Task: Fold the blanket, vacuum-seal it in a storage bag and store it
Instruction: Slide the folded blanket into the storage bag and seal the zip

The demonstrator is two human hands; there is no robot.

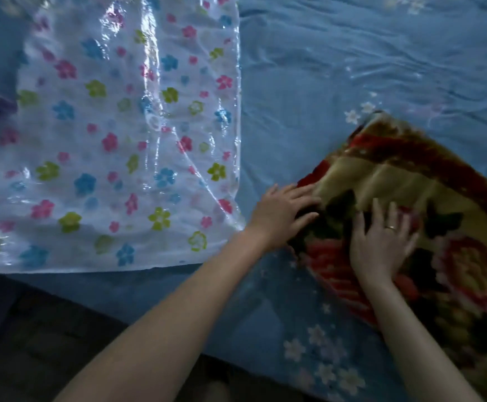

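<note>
Blanket [427, 216] cut off right; hands [280, 216] [381, 245] blurred, pressing flat.

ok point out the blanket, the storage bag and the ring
blanket [404, 181]: head view, on its tan top fold
storage bag [114, 146]: head view, middle of the flowered plastic
ring [391, 227]: head view, on the band

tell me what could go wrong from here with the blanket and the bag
1. The thick red and tan floral folded blanket looks bulky, so it may come unfolded as the left hand and right hand, both lying flat on it, move it.
2. The clear plastic storage bag with coloured flowers lies flat and creased on the blue bedsheet; its opening may be hard to part and could snag the blanket.
</note>
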